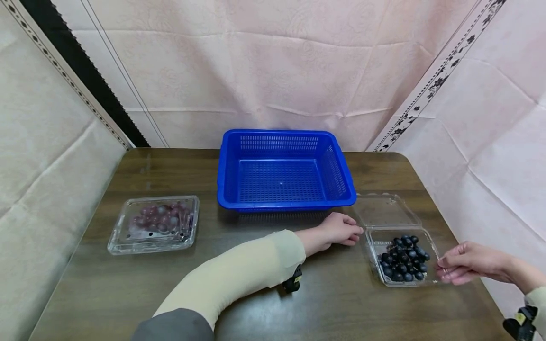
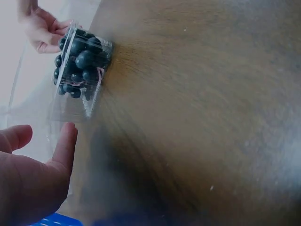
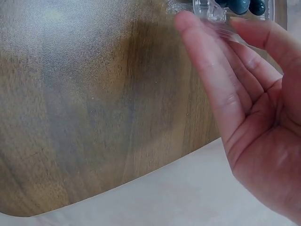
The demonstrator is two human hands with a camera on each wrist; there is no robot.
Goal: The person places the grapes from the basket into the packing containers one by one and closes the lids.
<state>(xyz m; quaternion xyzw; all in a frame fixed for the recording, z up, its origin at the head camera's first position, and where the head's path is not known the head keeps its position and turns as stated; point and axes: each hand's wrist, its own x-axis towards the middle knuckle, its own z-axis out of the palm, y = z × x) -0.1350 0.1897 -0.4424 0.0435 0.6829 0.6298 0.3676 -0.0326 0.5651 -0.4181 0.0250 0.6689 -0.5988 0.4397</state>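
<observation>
An open clear plastic box (image 1: 372,246) of dark round berries (image 1: 403,258) sits at the right of the brown table (image 1: 256,303), its lid (image 1: 386,210) folded back flat. My left hand (image 1: 341,232) rests on the table with relaxed fingers beside the box's left corner, holding nothing. In the left wrist view its fingers (image 2: 63,146) lie just short of the lid, with the berries (image 2: 80,56) beyond. My right hand (image 1: 458,263) touches the box's right rim with nearly straight fingers (image 3: 211,75), next to the clear corner (image 3: 211,9).
A blue slotted basket (image 1: 281,134) with nothing in it stands at the back middle. A closed clear box of reddish grapes (image 1: 154,223) lies at the left. Pink cloth walls stand on three sides. The table's right edge (image 1: 482,284) is close under my right hand.
</observation>
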